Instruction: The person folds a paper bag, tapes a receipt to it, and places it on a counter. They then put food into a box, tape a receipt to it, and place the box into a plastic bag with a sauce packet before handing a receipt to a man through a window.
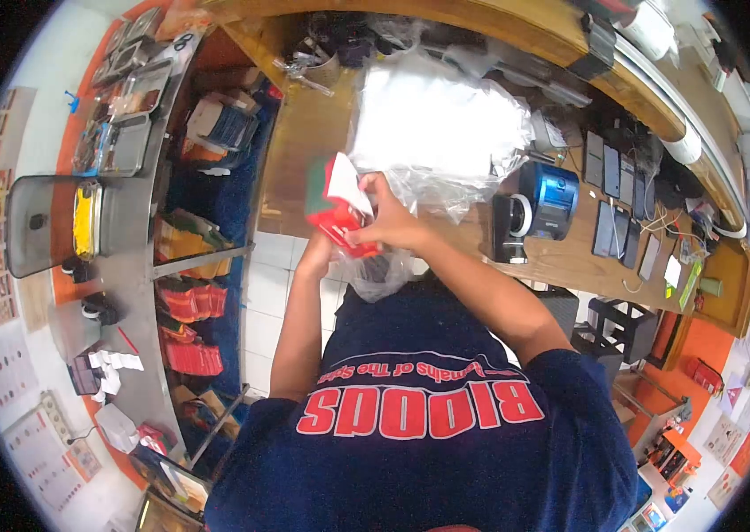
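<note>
Both hands are together in front of the body, at the near edge of the wooden table. A red, white and green packet (336, 217) is between them. My right hand (391, 217) has its thumb on the packet's red face and its fingers by the white flap. From below and the left, my left hand (315, 255) supports the packet, its fingers mostly hidden behind it. Crumpled clear plastic (381, 277) hangs just under the hands. Beyond them, a large pile of clear plastic bags (441, 120) lies on the table.
A blue device (554, 201) stands on the wooden table (304, 124), with several phones (612, 168) and cables to its right. At the left, shelves hold red packets (193, 303) below a metal counter (131, 266) with trays. Black crates (621, 328) are at the lower right.
</note>
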### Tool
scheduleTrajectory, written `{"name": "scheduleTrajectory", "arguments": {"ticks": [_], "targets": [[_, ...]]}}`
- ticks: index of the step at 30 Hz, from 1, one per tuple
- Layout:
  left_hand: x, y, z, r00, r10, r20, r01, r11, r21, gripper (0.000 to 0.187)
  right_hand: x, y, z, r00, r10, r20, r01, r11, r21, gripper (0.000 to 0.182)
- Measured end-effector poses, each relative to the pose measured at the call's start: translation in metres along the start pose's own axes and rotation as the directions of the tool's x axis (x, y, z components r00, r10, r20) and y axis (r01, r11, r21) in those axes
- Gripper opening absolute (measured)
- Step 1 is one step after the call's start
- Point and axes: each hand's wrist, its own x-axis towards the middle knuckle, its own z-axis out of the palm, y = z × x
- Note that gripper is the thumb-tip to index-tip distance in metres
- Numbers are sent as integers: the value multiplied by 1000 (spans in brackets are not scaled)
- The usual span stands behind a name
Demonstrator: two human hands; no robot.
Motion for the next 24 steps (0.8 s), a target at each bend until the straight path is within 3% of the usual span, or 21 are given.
{"name": "scheduleTrajectory", "arguments": {"ticks": [1,2,3,4,5,6,7,8,9,10,11,12,13,14,16,17,18,20,21,24], "targets": [[-3,9,-19,980,-196,-25,197,973,116,35,-1,21,-1,996,-81,-27,68,946,-315,78],[1,5,-39,980,-195,-30,197,974,113,35,-1,24,-2,985,-170,-28,119,791,-601,78],[9,0,-56,971,-180,-154,215,944,251,35,-10,26,-6,999,35,26,-5,691,-723,77],[13,-6,-66,950,-151,-274,251,892,376,34,-17,27,-8,999,39,34,-2,690,-723,77],[2,0,-60,950,54,-306,20,972,234,30,-25,29,-9,976,217,32,-110,609,-785,78],[-5,7,-54,950,49,-310,24,973,228,30,-31,33,-7,923,386,11,-201,504,-840,78],[-9,14,-48,961,-11,-276,85,962,258,29,-35,34,-2,897,428,-112,-326,469,-821,82],[-12,24,-39,968,-69,-242,140,947,289,28,-33,32,2,897,429,-112,-324,464,-824,82],[-25,40,-22,985,-28,-172,118,833,540,29,-30,27,8,914,363,-180,-343,458,-820,82],[-30,36,-24,985,-28,-171,118,835,537,29,-28,24,12,924,294,-246,-361,456,-813,82],[-34,33,-28,999,12,-50,22,784,621,30,-25,23,12,924,292,-246,-361,454,-815,82],[-36,32,-31,996,44,77,-85,721,688,30,-22,22,10,910,332,-247,-364,357,-860,83],[-54,63,-25,996,86,-22,-44,698,715,34,-22,21,9,891,375,-256,-366,258,-894,85],[-63,90,-20,997,82,-16,-45,696,716,34,-25,29,6,889,376,-263,-372,257,-892,85],[-68,121,-12,977,6,-213,114,829,547,38,-31,39,1,896,382,-227,-308,165,-937,90],[-55,108,-12,974,150,-169,-28,823,568,37,-30,35,3,897,380,-224,-303,162,-939,90],[-50,97,-12,973,153,-171,-29,823,567,37,-30,32,10,921,339,-190,-271,208,-940,90],[-48,103,2,932,327,157,-356,737,575,31,-24,32,18,943,288,-164,-241,255,-936,91],[-61,118,11,988,143,55,-149,819,553,28,-20,44,17,941,292,-173,-244,224,-944,90],[-59,117,-7,971,232,-48,-161,792,588,28,-22,23,22,945,248,-213,-267,208,-941,79]]}}
